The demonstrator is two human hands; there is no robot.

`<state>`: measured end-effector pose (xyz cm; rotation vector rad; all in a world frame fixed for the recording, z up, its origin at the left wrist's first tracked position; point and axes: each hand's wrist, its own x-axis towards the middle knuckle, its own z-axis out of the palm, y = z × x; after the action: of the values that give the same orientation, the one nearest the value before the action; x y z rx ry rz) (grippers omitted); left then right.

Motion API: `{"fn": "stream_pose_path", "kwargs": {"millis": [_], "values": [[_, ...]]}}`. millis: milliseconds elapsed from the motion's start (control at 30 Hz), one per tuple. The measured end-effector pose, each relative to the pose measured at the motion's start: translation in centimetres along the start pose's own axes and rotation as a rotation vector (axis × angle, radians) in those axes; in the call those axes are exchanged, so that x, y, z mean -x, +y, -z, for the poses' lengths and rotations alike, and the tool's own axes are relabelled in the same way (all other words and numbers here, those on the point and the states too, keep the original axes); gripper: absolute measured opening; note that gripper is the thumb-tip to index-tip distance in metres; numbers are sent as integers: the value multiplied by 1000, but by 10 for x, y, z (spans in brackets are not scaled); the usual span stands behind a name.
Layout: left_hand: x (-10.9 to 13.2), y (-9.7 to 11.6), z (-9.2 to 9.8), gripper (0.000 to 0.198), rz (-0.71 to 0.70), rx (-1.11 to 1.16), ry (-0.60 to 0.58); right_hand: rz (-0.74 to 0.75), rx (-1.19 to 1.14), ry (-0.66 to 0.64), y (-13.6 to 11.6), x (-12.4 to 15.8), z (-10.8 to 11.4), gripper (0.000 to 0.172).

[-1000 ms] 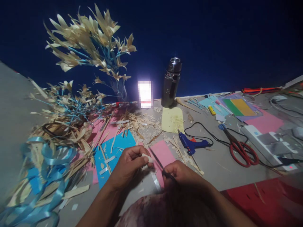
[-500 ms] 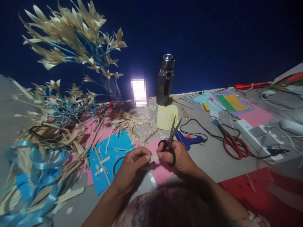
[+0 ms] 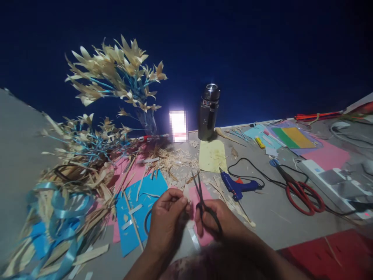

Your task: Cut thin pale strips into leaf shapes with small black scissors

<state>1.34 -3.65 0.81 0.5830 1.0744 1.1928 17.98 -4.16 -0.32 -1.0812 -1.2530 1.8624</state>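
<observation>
We see a grey counter littered with straw trimmings, with a straw-leaf tree standing at its far edge. Over a pink sheet near us, the right hand grips black scissors, blades pointing away. Just beside it, the left hand pinches a small pale strip.

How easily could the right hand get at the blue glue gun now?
Probably yes: the glue gun lies just beyond the right hand with only straw scraps between, but that hand is full with the black scissors.
</observation>
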Motion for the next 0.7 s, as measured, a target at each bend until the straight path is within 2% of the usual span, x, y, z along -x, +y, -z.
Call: {"fn": "stream_pose_path", "kwargs": {"millis": [167,233,500,700], "values": [[0,-3,-4,24,-9,66,-31,-99,-21,-56,12,4,-10,17],[0,-5,-5,23,-10,63,-39,-106,-47,-46,14,4,-11,10],[-1,-8,-2,21,-23,-15,-38,-177,-52,0,10,6,-14,6],[-2,-8,-2,23,-27,-40,-47,-169,-52,14,17,6,-14,10]]}}
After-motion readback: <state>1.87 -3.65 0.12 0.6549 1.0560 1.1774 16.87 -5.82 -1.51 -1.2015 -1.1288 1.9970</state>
